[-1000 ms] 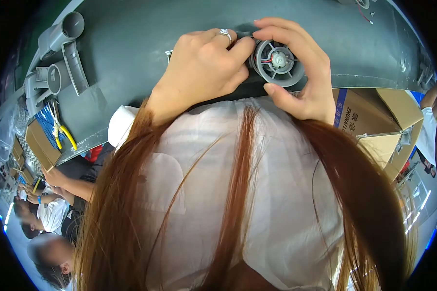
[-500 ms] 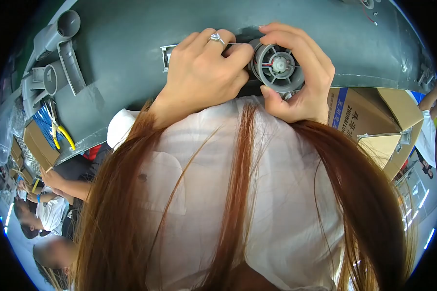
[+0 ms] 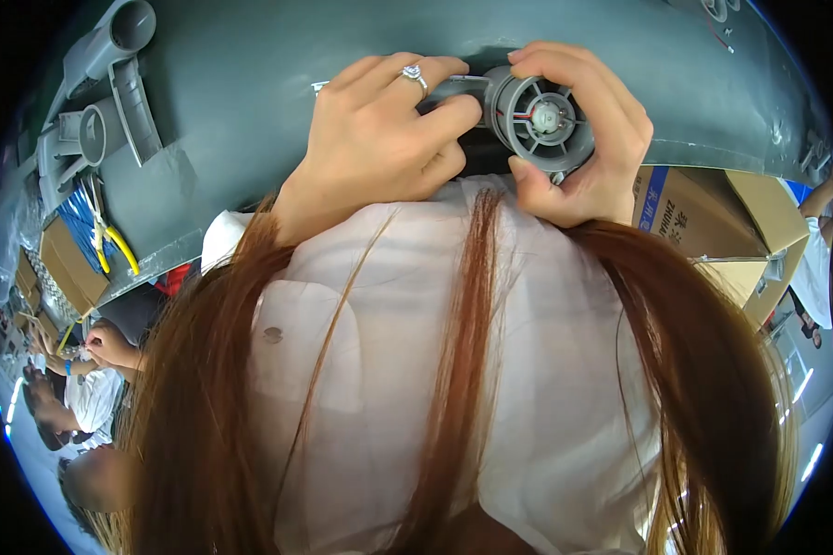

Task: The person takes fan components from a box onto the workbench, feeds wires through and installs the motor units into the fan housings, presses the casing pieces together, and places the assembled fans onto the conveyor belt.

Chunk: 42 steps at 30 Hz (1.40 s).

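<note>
The R hand (image 3: 620, 134) is clamped round the gray fan housing (image 3: 539, 129), fingertips on the upper rim, thumb on the lower edge, the palm a C-shape round the outside. Prob. gripped that way b/c it leaves the spoked face uncovered & turned up toward the wearer. The housing is close in front of the wearer's chest, by the near edge of the dark counter (image 3: 241, 74). The L hand (image 3: 379, 120), w/ a ring on one finger, is curled shut over a gray strip (image 3: 469, 85) beside the housing, prob. to steady that side; the knuckles hide most of it, so how strip & housing join can't be told.

Materials: the housing looks like matte molded plastic, a short round drum w/ thin radial spokes meeting at a pale hub (image 3: 546, 116), a bit of red wire next to it. At far L on the counter, a gray tube (image 3: 131, 28) & a 2nd, shorter tube (image 3: 102, 137) have smooth round mouths; a trough-shaped shell (image 3: 134, 111) is next to them, prob. grouped as like parts. Yellow-handled pliers (image 3: 120, 246) lie by thin blue wires (image 3: 81, 231), within L-side reach. On the R, an open box (image 3: 713, 213), brown corrugated cardboard, flaps out.
</note>
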Available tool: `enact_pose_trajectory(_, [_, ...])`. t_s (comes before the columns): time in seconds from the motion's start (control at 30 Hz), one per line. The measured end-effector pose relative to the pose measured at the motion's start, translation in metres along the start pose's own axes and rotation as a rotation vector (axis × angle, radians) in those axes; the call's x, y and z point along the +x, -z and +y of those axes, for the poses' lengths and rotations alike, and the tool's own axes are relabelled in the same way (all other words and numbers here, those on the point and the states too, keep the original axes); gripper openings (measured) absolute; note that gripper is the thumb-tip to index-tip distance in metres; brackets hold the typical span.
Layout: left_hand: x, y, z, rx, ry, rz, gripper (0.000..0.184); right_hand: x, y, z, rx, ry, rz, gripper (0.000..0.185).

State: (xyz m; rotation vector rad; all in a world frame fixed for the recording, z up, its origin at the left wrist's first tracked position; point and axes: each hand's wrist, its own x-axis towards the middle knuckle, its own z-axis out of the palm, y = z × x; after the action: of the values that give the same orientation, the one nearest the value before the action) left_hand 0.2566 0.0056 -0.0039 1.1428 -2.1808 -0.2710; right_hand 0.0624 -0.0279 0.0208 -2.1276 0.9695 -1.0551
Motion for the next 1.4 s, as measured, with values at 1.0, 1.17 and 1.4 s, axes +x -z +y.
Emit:
enact_pose_trajectory(1.0, [-0.009,-0.003,-0.001,-0.074,0.001,0.088,0.015,-0.007,-0.001,0.003,0.01,0.062,-0.075,0.052])
enact_pose_trajectory(1.17, [-0.006,-0.003,0.0,-0.09,-0.015,0.1,0.015,-0.009,0.0,0.004,-0.001,0.068,-0.091,0.054])
enact_pose_trajectory(1.4, [-0.006,-0.003,0.0,-0.099,-0.015,0.104,0.014,-0.016,0.003,0.005,0.017,-0.006,-0.153,0.057])
